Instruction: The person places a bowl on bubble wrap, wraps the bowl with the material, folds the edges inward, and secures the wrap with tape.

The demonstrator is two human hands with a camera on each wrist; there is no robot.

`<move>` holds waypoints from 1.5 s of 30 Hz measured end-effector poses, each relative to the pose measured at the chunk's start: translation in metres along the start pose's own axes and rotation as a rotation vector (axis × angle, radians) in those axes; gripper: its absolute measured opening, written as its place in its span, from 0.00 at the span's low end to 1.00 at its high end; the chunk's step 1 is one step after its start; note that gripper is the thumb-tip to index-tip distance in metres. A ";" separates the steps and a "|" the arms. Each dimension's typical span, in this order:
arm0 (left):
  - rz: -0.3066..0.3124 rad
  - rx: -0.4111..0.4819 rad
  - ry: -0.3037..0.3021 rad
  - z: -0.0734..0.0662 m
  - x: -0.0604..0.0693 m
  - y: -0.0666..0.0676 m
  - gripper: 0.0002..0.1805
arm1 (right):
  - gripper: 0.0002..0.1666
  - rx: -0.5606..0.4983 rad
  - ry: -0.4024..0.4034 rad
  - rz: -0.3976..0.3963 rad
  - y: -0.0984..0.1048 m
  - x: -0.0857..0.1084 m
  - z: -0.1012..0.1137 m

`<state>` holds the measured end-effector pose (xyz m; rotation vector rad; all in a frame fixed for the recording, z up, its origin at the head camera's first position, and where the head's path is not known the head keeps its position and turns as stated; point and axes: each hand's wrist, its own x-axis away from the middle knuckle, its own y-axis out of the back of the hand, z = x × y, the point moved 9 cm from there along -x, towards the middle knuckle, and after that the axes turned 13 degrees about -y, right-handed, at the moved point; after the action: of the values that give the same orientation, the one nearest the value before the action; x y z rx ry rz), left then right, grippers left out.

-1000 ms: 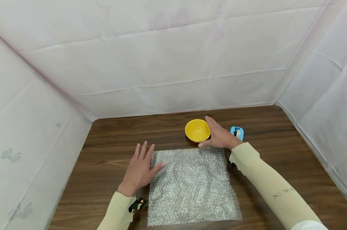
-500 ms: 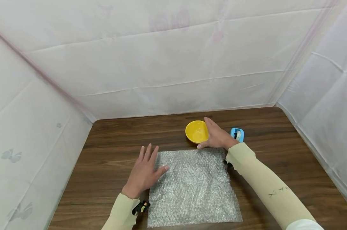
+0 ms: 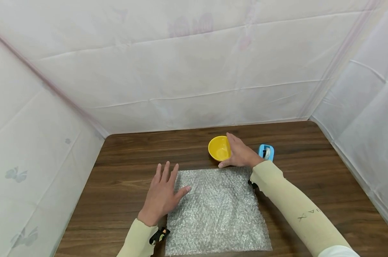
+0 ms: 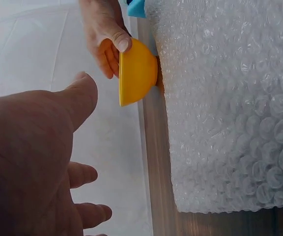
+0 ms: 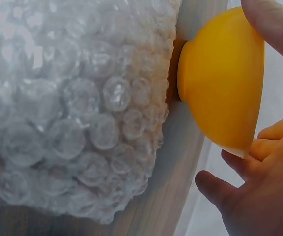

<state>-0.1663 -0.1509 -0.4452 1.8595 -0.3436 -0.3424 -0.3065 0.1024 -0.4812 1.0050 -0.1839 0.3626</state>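
A yellow bowl (image 3: 218,148) (image 4: 137,73) (image 5: 225,78) stands upright just behind the far edge of a sheet of bubble wrap (image 3: 217,214) (image 4: 230,98) (image 5: 72,113). My right hand (image 3: 242,153) (image 4: 102,29) (image 5: 269,191) grips the bowl's right side, thumb at the near rim and fingers round the far side. My left hand (image 3: 161,196) (image 4: 38,147) is spread at the left edge of the wrap, fingers apart and pointing away, holding nothing. The thumb reaches over the wrap; whether it touches the sheet I cannot tell.
A small light-blue object (image 3: 262,150), perhaps a tape dispenser, stands on the dark wooden table (image 3: 123,178) right of the bowl, partly behind my right wrist. Pale sheeting (image 3: 194,71) with folds rises behind the table and on both sides.
My right hand has moved slightly left, further over the bowl, and now covers more of its right side. My left hand has shifted a little to the right, towards the wrap.
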 end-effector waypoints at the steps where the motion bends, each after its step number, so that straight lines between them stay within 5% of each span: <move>1: -0.003 0.000 0.000 0.000 0.000 0.000 0.46 | 0.81 0.003 0.000 0.000 0.000 0.000 0.000; 17: -0.005 -0.003 -0.008 -0.003 0.003 -0.003 0.45 | 0.76 0.032 0.034 -0.042 0.001 -0.002 0.001; 45: 0.011 -0.013 -0.019 -0.002 0.003 0.001 0.43 | 0.74 -0.006 0.142 -0.104 0.035 0.014 0.017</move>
<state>-0.1630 -0.1504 -0.4440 1.8423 -0.3629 -0.3541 -0.3061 0.1079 -0.4400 0.9746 -0.0046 0.3373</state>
